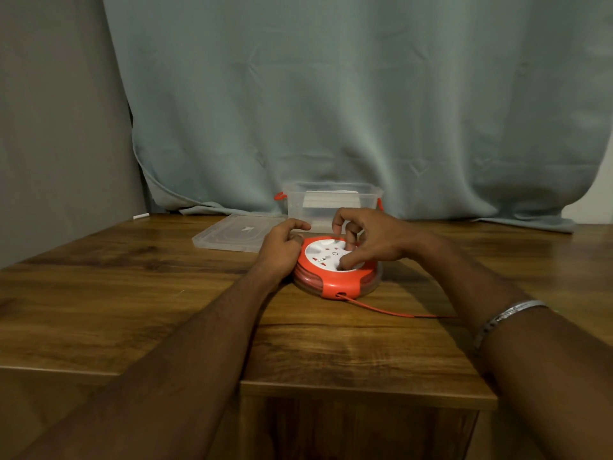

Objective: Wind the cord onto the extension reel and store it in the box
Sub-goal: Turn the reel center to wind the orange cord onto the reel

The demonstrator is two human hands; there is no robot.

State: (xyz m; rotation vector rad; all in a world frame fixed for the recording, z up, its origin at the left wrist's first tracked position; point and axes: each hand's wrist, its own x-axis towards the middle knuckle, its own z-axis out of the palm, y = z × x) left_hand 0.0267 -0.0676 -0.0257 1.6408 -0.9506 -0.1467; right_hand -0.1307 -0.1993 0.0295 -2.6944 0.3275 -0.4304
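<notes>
A round orange and white extension reel [335, 280] lies flat on the wooden table [166, 293], its socket face up. My left hand [282, 244] grips the reel's left rim. My right hand [365, 240] rests on top with fingers curled onto the white centre disc. Orange cord is coiled inside the reel. A loose length of cord [391, 312] runs out of the front slot to the right and passes under my right forearm. Behind the reel stands a clear plastic box [331, 202] with orange handles, open.
The box's clear lid [232, 234] lies flat to the left of the box. A grey-green curtain [331, 94] hangs behind the table. The table's front edge steps forward at the centre right. A small white object [141, 216] lies at the far left edge.
</notes>
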